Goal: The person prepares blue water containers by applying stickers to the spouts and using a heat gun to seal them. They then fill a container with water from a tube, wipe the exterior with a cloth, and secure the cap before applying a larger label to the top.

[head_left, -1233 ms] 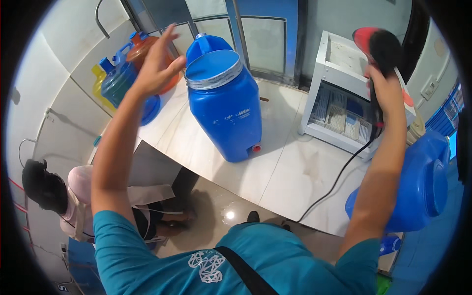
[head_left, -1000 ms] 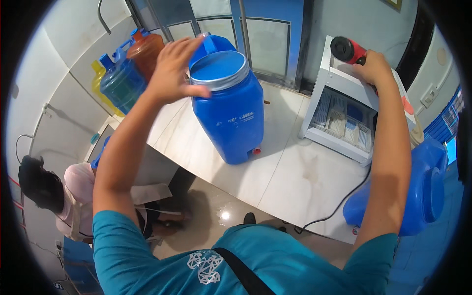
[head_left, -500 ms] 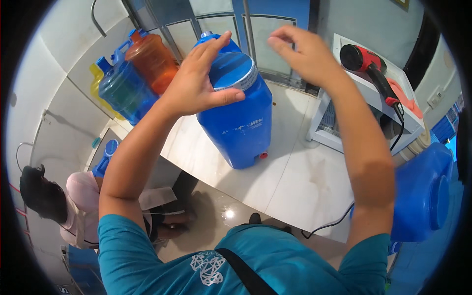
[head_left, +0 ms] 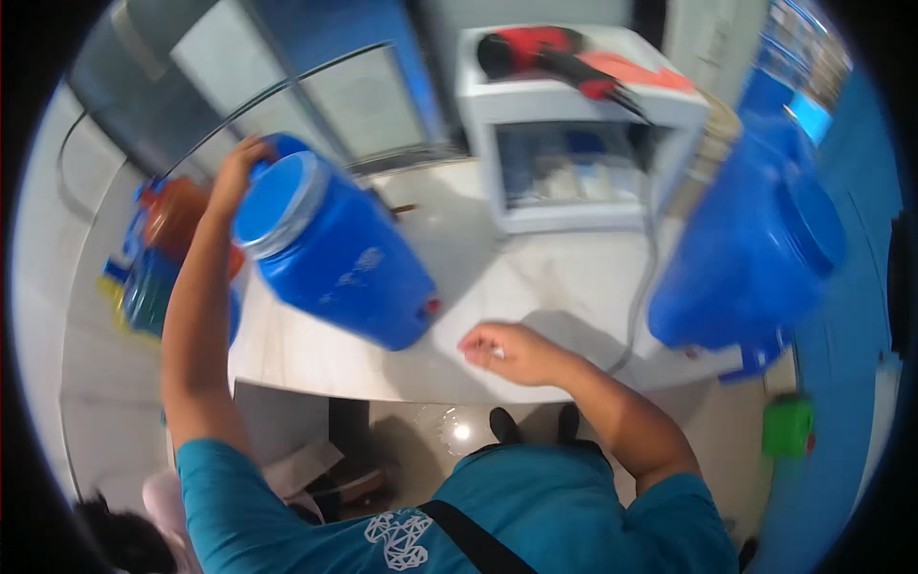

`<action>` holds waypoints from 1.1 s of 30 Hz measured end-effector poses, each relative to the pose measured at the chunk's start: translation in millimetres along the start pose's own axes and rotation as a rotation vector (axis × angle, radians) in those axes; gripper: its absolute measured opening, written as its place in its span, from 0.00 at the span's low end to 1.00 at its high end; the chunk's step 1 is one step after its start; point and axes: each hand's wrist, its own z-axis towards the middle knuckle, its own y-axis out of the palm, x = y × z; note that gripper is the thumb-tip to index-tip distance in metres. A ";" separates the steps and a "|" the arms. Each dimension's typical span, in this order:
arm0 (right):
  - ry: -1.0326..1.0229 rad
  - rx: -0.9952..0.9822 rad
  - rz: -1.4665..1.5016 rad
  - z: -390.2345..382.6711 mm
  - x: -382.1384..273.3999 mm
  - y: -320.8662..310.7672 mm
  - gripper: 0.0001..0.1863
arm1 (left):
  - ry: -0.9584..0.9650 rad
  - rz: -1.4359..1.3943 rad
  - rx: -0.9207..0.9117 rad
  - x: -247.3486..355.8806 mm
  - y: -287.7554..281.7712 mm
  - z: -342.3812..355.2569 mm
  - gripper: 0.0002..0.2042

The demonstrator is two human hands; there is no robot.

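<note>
The blue jug point(head_left: 349, 273) is already wearing lid point(head_left: 275, 199) and band point(head_left: 295, 212); my left hand point(head_left: 247, 163) is reaching behind, grip unclear; my right hand point(head_left: 513, 352) is hovering empty mid-frame.

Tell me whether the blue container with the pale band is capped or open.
Capped: a blue lid tops the container, with the pale band around its rim. How full it is, I cannot tell.

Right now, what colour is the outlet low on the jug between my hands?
The outlet is red, clearest from the head view.
</note>
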 end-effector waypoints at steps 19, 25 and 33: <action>-0.142 0.287 -0.166 -227.4 0.6 42.3 0.58 | 0.148 0.151 0.115 276.2 -55.2 -162.9 0.08; -0.420 0.438 0.078 -281.9 3.9 43.5 0.77 | 0.176 0.120 -0.246 466.6 -87.5 -185.6 0.12; 0.585 0.097 -0.070 -452.8 119.8 42.1 0.49 | 0.192 -0.281 -1.438 556.6 78.3 -199.6 0.33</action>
